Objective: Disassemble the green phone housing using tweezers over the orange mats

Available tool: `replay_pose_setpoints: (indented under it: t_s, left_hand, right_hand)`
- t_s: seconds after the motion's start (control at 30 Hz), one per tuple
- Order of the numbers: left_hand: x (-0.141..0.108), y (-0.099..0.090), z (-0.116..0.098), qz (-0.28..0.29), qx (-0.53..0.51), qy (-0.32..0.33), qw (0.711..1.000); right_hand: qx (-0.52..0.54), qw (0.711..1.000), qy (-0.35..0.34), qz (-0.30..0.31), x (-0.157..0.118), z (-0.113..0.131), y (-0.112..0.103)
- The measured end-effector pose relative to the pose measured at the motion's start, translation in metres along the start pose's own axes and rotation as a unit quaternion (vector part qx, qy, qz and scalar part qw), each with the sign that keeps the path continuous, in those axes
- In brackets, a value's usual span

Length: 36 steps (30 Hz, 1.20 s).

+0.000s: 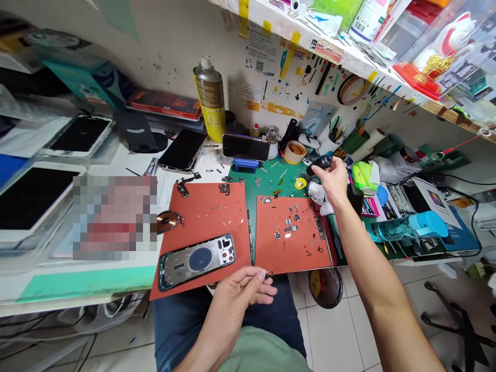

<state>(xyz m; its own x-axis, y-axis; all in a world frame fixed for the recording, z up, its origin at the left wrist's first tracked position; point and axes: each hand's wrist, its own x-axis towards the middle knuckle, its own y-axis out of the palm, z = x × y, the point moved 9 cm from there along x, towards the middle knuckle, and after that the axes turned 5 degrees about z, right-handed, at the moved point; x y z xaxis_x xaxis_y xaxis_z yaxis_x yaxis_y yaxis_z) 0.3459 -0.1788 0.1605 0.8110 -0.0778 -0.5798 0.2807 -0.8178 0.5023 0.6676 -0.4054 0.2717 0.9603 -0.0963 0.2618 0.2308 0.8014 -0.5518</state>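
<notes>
My left hand [246,289] is raised over my lap at the table's front edge. Its thumb and index finger pinch a small dark frame-shaped part [269,275]. At the back right of the workspace, my right hand [335,178] is closed round a dark bottle-like object [321,164], partly hidden by the fingers. An opened phone housing [197,261] with a round coil lies on the left red mat [232,222], left of my left hand. Small phone parts [290,227] and screws are scattered over the right red mat [271,258].
A thin pen-like tool [250,235] lies between the mats. Behind stand a spray can [211,103] and a propped phone [246,148]. A blue water bottle [411,226] lies at right. An overhead shelf [329,46] juts out, and a bin [324,289] stands below the table.
</notes>
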Motion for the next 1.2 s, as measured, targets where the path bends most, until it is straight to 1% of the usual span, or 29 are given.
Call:
replay_pose_setpoints:
  t_s: [0.1,0.17,0.23,0.33,0.4,0.43,0.47,0.5,0.53,0.6,0.67,0.73,0.77,0.8,0.83,0.87,0.9,0.93,0.97,1.03,1.07,1.1,1.13,1.2]
  left_hand:
    - [0.002,0.000,-0.001,-0.007,-0.006,-0.009,1.000]
    - [0.004,0.001,-0.003,-0.010,-0.003,-0.012,1.000]
    - [0.005,0.002,-0.004,-0.015,0.004,-0.013,1.000]
    - [0.006,0.003,-0.003,-0.019,0.013,-0.023,0.999]
    - [0.007,0.006,-0.001,-0.013,0.022,-0.036,0.999]
    - [0.007,0.007,0.000,-0.010,0.028,-0.041,0.999]
    - [0.007,0.007,0.001,-0.009,0.034,-0.045,0.998]
    - [0.007,0.008,0.002,-0.009,0.040,-0.048,0.998]
    - [0.007,0.008,0.003,-0.011,0.046,-0.051,0.998]
    - [0.007,0.008,0.005,-0.017,0.052,-0.056,0.997]
    - [0.007,0.007,0.006,-0.022,0.055,-0.058,0.997]
    - [0.008,0.005,0.009,-0.018,0.059,-0.059,0.996]
    - [0.009,0.005,0.011,-0.013,0.062,-0.060,0.996]
    - [0.010,0.004,0.014,-0.006,0.066,-0.062,0.996]
    - [0.011,0.004,0.017,0.002,0.070,-0.063,0.996]
    - [0.011,0.004,0.020,0.011,0.074,-0.065,0.995]
    - [0.012,0.005,0.023,0.019,0.079,-0.066,0.995]
    - [0.012,0.006,0.026,0.028,0.086,-0.066,0.994]
    - [0.011,0.008,0.029,0.038,0.094,-0.068,0.992]
    - [0.009,0.015,0.034,0.056,0.110,-0.076,0.989]
    - [0.008,0.019,0.036,0.064,0.115,-0.081,0.988]
    - [0.006,0.022,0.037,0.071,0.118,-0.086,0.987]
    - [0.005,0.025,0.037,0.077,0.121,-0.087,0.986]
    - [0.005,0.027,0.034,0.079,0.125,-0.080,0.986]
  right_hand:
    - [-0.023,0.999,0.011,0.028,0.025,-0.012,0.034]
    - [-0.034,0.998,0.009,0.057,0.031,-0.014,0.057]
    - [-0.048,0.996,0.006,0.079,0.034,-0.013,0.075]
    - [-0.067,0.993,0.011,0.100,0.034,-0.010,0.091]
    - [-0.075,0.991,0.013,0.109,0.031,-0.006,0.088]
    - [-0.077,0.991,0.012,0.108,0.028,-0.002,0.081]
    - [-0.078,0.991,0.008,0.103,0.022,0.002,0.070]
    - [-0.079,0.992,0.004,0.095,0.014,0.006,0.054]
    - [-0.080,0.993,-0.001,0.085,0.003,0.010,0.033]
    - [-0.080,0.995,-0.005,0.063,-0.029,0.016,-0.016]
    - [-0.083,0.996,0.013,0.043,-0.073,0.014,-0.068]
    - [-0.086,0.994,0.055,0.034,-0.123,0.002,-0.110]
    - [-0.084,0.993,0.080,0.035,-0.150,-0.005,-0.125]
    - [-0.075,0.991,0.103,0.042,-0.176,-0.013,-0.133]
    - [-0.063,0.989,0.123,0.050,-0.201,-0.020,-0.136]
    - [-0.050,0.987,0.140,0.065,-0.225,-0.027,-0.133]
    - [-0.033,0.983,0.157,0.091,-0.247,-0.033,-0.123]
    - [-0.001,0.975,0.182,0.126,-0.269,-0.038,-0.107]
    - [0.064,0.958,0.223,0.167,-0.290,-0.045,-0.087]
    - [0.175,0.911,0.278,0.249,-0.324,-0.046,-0.044]
    - [0.219,0.887,0.293,0.281,-0.336,-0.042,-0.025]
    - [0.248,0.870,0.299,0.304,-0.343,-0.038,-0.010]
    - [0.268,0.858,0.301,0.319,-0.346,-0.033,0.002]
    - [0.286,0.846,0.300,0.336,-0.345,-0.025,0.016]
